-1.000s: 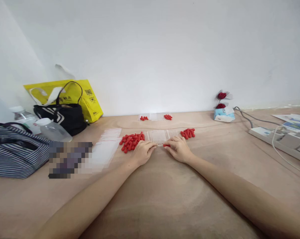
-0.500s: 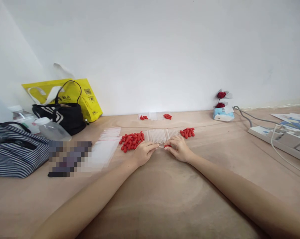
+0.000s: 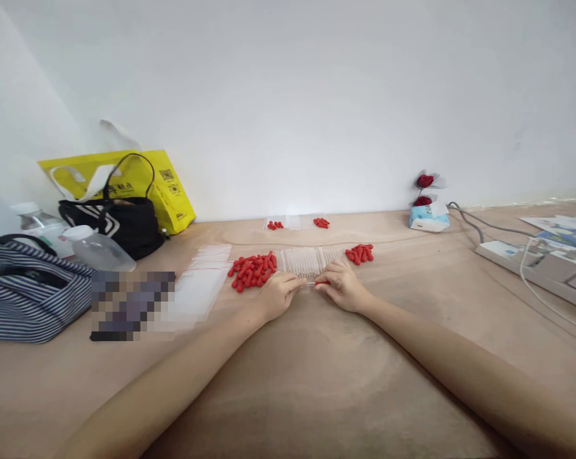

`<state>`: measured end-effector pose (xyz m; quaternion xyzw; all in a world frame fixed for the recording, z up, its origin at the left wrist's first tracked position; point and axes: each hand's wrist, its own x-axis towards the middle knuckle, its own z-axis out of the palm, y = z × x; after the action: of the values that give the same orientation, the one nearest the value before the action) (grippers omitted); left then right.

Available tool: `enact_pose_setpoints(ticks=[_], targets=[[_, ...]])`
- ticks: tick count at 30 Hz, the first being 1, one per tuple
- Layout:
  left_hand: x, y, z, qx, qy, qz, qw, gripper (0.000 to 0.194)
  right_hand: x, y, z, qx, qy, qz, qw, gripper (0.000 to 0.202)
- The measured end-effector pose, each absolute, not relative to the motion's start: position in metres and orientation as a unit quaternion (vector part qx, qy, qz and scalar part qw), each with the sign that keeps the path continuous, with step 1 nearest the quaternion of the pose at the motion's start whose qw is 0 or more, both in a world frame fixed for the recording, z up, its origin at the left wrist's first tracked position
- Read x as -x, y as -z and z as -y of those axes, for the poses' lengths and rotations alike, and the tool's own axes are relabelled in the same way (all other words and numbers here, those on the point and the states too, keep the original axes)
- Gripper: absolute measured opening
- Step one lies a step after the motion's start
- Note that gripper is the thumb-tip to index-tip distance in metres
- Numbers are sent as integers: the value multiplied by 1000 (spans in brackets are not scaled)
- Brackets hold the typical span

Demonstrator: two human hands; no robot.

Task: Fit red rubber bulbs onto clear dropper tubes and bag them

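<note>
Between the fingertips of my left hand (image 3: pixel 279 296) is one end of a thin clear tube (image 3: pixel 309 284). My right hand (image 3: pixel 344 287) is closed on a red rubber bulb (image 3: pixel 323 282) at the tube's other end; how far the tube enters it is too small to tell. Just beyond my hands lies a row of clear tubes (image 3: pixel 300 260) side by side. A large pile of red bulbs (image 3: pixel 253 271) sits left of the row, and a smaller pile (image 3: pixel 360 254) sits right of it.
Clear plastic bags (image 3: pixel 204 284) lie to the left, beside a blurred-out flat object (image 3: pixel 132 306). A striped bag (image 3: pixel 34 293), bottles (image 3: pixel 103 248) and a yellow bag (image 3: pixel 175 197) stand further left. Another bag with red bulbs (image 3: pixel 321 223) lies by the wall. At right is a power strip (image 3: pixel 531 268).
Both hands stay nearly in place on the tube and red bulb. The view has shifted very slightly.
</note>
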<state>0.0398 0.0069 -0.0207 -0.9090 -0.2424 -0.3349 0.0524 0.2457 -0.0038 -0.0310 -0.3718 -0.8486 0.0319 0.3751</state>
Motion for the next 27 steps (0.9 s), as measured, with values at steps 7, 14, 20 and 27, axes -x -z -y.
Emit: enact_pose_setpoints(ticks=[7,14,20,27], targets=[[-41,18,-4,904,347,241,62,23,-244,30,2,401,-52,830,383,15],[-41,20,-3,905,345,249,22,21,-243,27,9,372,-4,855,362,17],[-40,20,-4,904,343,254,-12,22,-241,26,10,355,-1,867,349,19],[-42,19,-4,908,338,246,-11,22,-239,22,12,347,-10,875,338,19]])
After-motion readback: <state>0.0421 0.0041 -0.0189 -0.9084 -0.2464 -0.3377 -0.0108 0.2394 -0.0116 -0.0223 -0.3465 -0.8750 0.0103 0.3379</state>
